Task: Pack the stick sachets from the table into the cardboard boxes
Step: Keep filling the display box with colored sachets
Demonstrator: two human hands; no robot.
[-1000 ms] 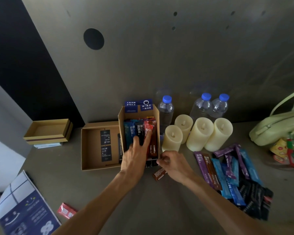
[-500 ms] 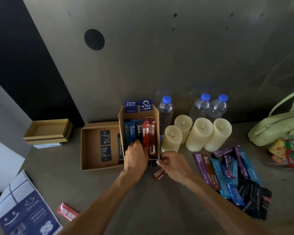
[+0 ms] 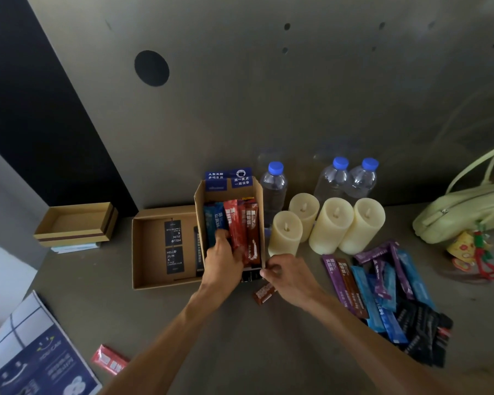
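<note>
A narrow cardboard box (image 3: 198, 208) stands open in the middle of the table, holding upright blue, red and brown stick sachets (image 3: 241, 223). My left hand (image 3: 223, 262) reaches into its near end, fingers curled onto the blue and dark sachets. My right hand (image 3: 290, 276) pinches the box's near right corner. A short brown sachet (image 3: 264, 293) lies on the table just under that hand. A loose pile of purple, blue, brown and black sachets (image 3: 382, 289) lies to the right. A wide flat cardboard box (image 3: 152, 276) with black cards sits left of the narrow box.
Three cream candles (image 3: 331, 226) and three water bottles (image 3: 274, 192) stand behind the box, a pale green bag (image 3: 462, 212) at far right. A small shallow box (image 3: 75, 226) sits at the left, with a booklet (image 3: 40, 363) and a red packet (image 3: 109, 363) near the front edge.
My left hand has drawn back from the far sachets toward the box's near end, and its fingers have curled. My right hand has stayed at the box corner.
</note>
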